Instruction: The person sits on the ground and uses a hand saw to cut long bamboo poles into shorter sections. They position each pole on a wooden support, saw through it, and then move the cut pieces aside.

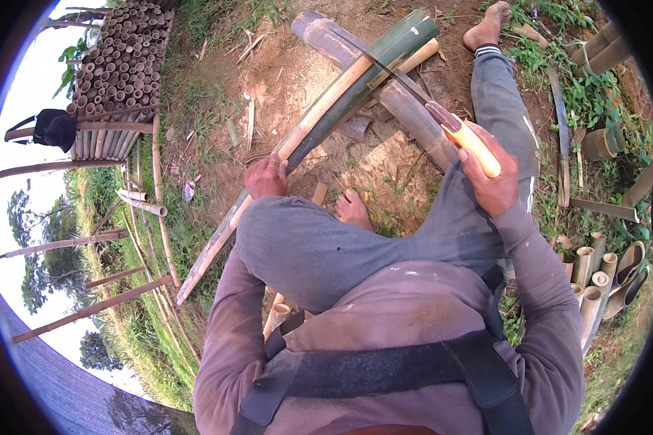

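My right hand (492, 170) is closed around the orange handle (475, 145) of a hand saw. Its long dark blade (403, 76) lies across the green bamboo pole (341, 92), near that pole's far end. My left hand (267, 176) grips the same pole further down, by my bent knee. A paler, yellowish strip runs along the pole's upper side. Beneath it, a thick grey-brown bamboo log (413, 119) crosses at an angle as a support. The lower part of the pole passes beside my left knee toward the lower left.
Bamboo cups (120, 58) cover a rack at the far left, with a black bag (54, 129) hanging nearby. Cut bamboo tubes (591, 290) and sandals (626, 279) lie at the right. A long flat blade-like strip (560, 130) rests beyond my outstretched right leg.
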Tool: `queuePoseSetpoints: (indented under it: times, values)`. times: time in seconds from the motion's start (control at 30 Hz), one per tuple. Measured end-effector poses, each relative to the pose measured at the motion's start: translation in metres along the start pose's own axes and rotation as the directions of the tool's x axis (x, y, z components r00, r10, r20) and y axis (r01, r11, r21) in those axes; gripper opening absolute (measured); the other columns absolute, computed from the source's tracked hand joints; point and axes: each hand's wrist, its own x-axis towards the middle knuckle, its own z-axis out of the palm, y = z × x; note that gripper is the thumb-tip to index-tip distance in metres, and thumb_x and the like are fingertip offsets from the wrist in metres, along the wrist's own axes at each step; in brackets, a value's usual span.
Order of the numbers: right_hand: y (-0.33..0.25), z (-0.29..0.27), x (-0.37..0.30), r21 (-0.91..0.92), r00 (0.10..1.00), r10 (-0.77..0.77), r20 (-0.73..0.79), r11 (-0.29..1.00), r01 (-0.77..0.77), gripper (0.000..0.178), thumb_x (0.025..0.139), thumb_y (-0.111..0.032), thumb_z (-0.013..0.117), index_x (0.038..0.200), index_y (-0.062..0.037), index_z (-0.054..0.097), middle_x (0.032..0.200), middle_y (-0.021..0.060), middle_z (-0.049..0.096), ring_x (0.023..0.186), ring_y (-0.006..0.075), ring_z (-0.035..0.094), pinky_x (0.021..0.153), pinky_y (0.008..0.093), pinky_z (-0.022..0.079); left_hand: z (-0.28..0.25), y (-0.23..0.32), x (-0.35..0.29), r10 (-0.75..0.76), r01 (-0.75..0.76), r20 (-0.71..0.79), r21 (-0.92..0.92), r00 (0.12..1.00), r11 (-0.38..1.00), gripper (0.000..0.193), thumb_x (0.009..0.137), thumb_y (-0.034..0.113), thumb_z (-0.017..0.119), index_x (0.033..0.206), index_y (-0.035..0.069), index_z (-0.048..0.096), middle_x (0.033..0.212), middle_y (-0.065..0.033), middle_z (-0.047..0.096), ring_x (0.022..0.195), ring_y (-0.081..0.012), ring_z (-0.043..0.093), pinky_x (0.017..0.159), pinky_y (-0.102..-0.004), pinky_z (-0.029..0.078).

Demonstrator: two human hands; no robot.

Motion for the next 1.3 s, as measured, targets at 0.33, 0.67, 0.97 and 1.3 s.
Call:
queuePoseSetpoints:
  times: [0.33,0.67,0.97,1.3]
  values:
    - [0.028,0.059,0.058,-0.059,0.999,0.002,-0.041,0.998,-0.004,0.043,0.094,-0.025,0.079,0.131,-0.0062,0.070,0.123,0.0149,0.076,0.112,0.0291,0.076,0.093,0.0374,0.060,-0.041,0.018,-0.010,-0.181,0.206,0.301,-0.053,0.936,0.977,0.044,0.102,0.038,0.067,0.137,0.011,0.070,0.133,-0.0150,0.072,0.128,-0.0282,0.066,0.115,-0.0467,0.043]
    - [0.010,0.069,0.063,-0.037,0.999,0.045,0.009,0.998,-0.044,0.041,0.097,-0.018,0.077,0.134,-0.0024,0.069,0.123,0.0127,0.077,0.111,0.0171,0.073,0.096,0.0322,0.057,0.003,0.027,-0.051,-0.319,0.347,0.152,-0.228,0.936,0.910,0.068,0.089,0.042,0.080,0.148,0.017,0.059,0.137,-0.0150,0.063,0.132,-0.0276,0.058,0.115,-0.0483,0.040]
    - [0.009,0.055,0.061,-0.046,0.973,0.214,0.084,0.976,-0.211,0.047,0.101,-0.016,0.073,0.140,0.0070,0.061,0.136,0.0166,0.069,0.122,0.0220,0.067,0.101,0.0345,0.055,0.024,-0.037,0.006,-0.166,0.297,0.473,-0.216,0.865,0.930,0.098,0.066,0.031,0.094,0.152,0.018,0.048,0.129,-0.0159,0.066,0.119,-0.0395,0.065,0.103,-0.0500,0.051]
    - [0.010,0.019,0.096,-0.161,0.959,0.265,0.098,0.955,-0.248,0.049,0.104,-0.023,0.069,0.140,0.0079,0.060,0.136,0.0176,0.067,0.121,0.0244,0.066,0.098,0.0342,0.056,0.014,-0.004,0.031,-0.154,0.329,0.525,-0.259,0.837,0.908,0.094,0.063,0.033,0.093,0.146,0.018,0.053,0.136,-0.0143,0.064,0.128,-0.0373,0.061,0.110,-0.0520,0.046]
